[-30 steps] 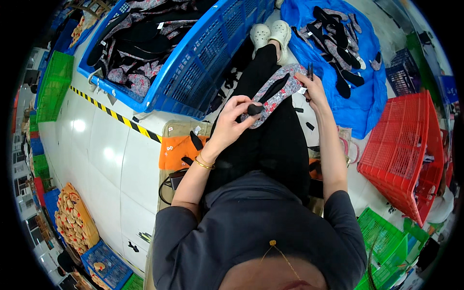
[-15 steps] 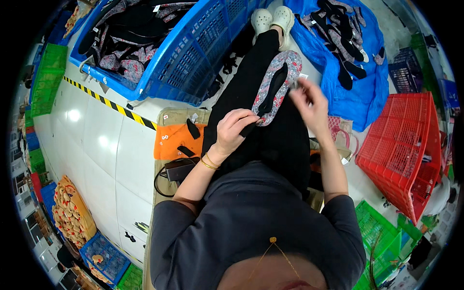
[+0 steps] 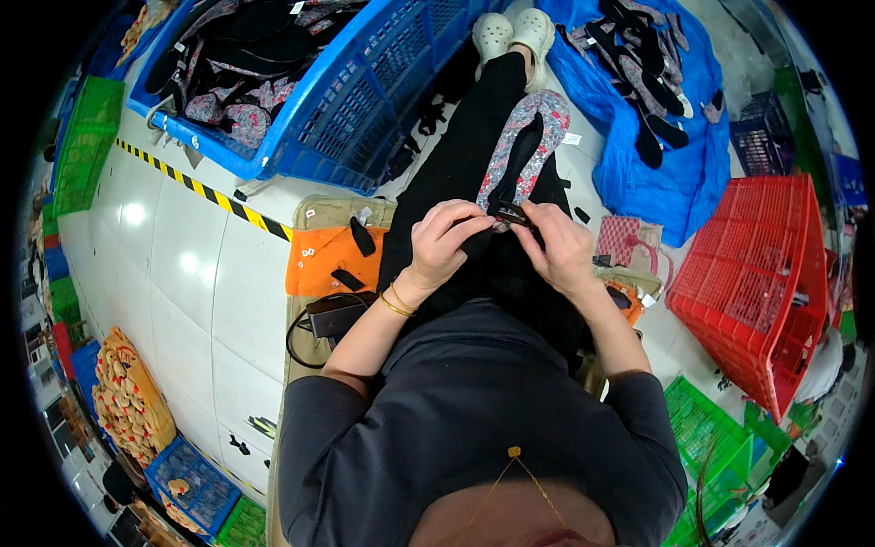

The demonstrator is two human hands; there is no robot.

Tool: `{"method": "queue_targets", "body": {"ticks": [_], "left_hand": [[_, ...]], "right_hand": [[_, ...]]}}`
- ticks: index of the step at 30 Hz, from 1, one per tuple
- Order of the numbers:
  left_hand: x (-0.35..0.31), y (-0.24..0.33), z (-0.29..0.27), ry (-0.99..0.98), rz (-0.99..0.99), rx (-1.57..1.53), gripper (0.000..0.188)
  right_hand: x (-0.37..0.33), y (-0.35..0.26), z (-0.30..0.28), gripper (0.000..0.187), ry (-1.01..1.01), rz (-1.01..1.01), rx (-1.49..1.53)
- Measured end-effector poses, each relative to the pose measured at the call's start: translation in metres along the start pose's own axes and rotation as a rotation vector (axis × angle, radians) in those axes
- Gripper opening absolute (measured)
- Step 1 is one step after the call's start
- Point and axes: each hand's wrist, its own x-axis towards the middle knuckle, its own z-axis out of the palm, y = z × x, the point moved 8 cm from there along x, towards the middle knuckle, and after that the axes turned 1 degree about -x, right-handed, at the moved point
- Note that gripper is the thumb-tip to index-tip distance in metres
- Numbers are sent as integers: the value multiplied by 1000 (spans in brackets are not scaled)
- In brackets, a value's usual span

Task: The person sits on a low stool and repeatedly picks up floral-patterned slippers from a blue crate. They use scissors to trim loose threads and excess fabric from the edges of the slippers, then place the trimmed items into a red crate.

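Fabric slipper (image 3: 550, 137), near end pinched tight in my left hand (image 3: 441, 241), I saw, and my right hand (image 3: 561, 246) gripped black snips (image 3: 512, 213)!

Both our arms reach fwd over our legs (image 3: 447, 173), elbows bent. Our L arm (image 3: 365, 342) slants up and to the R; our R arm (image 3: 622, 339) slants up and to the L, so our hands are near each other in the mid. Our L hand (image 3: 442, 244) is back-side up, w/ thumb & 1st finger pinched tight. Our R hand (image 3: 561, 244) is bent in too, thumb & 1st finger gripping, tips pointing at our L ones.
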Motion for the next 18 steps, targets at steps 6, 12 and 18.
{"method": "queue_targets", "body": {"ticks": [6,12,18], "left_hand": [[1,5,2,-11,14,5,23],[1,11,5,-35,33,27,24],[1,14,5,-32,61,46,23]], "right_hand": [[-4,-4,-4,33,-70,7,-33],[2,-13,-2,33,-57,-52,-101],[9,-20,-1,32,-134,-65,-148]]}}
